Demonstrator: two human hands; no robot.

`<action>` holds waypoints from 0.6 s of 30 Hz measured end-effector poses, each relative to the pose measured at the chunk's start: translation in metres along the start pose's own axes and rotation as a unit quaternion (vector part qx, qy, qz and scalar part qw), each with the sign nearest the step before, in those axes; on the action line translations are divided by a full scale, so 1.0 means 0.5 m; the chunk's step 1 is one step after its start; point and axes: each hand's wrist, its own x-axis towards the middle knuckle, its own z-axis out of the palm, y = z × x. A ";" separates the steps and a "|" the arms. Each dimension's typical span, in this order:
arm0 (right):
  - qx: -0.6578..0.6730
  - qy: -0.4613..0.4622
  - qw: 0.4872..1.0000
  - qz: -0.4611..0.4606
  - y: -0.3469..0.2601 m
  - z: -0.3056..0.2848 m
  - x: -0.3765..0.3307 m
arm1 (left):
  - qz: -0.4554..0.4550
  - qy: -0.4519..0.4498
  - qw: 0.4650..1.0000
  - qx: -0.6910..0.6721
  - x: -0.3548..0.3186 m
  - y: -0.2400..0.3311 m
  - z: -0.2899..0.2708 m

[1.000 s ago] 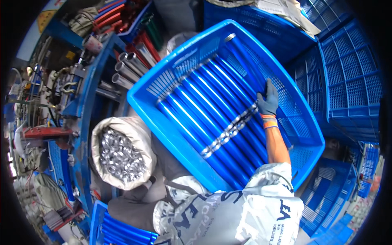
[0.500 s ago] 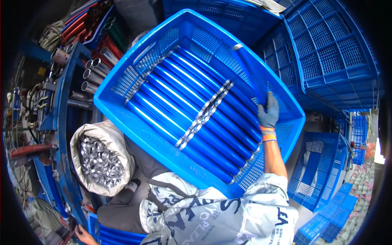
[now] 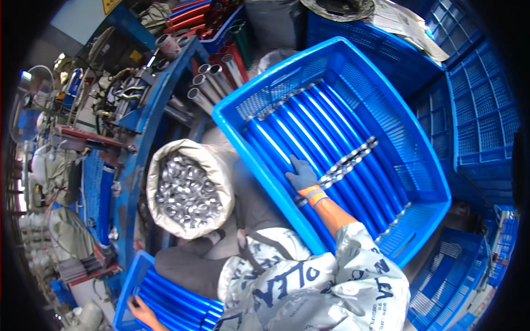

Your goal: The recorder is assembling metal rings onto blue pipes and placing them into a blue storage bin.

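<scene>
My right hand, in a grey glove with an orange cuff, lies over the blue tubes on the left side of a large blue plastic basket. Its thumb and forefinger are spread, and the palm hides part of the tubes beneath. These tubes have silvery ends and lie side by side in two rows, meeting near mid-basket. At the lower left, my bare left hand is at a smaller blue crate of similar blue tubes. Its fingers look apart and hold nothing visible.
A pale sack full of silvery metal rings stands left of the basket. Bare metal tubes poke out behind it, beside a blue bench frame. Stacked blue crates border the right side.
My right hand has left the tilted tube at the basket's right wall and crossed to the tubes on the left. The view has swung left, bringing the smaller crate further into sight.
</scene>
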 end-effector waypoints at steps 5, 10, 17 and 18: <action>-0.060 -0.008 0.998 -0.014 -0.020 -0.002 0.012 | -0.234 -0.050 0.946 0.220 -0.307 -0.130 -0.102; -0.052 0.048 0.992 -0.104 -0.196 -0.068 0.125 | -0.236 -0.272 0.929 0.089 -0.520 -0.080 -0.143; 0.117 -0.168 0.904 -0.376 -0.745 0.111 -0.036 | -0.559 -0.298 0.768 -0.097 -0.786 -0.066 -0.006; 0.086 -0.242 0.889 -0.379 -0.744 0.195 -0.051 | -0.570 -0.289 0.762 -0.106 -0.815 -0.059 0.008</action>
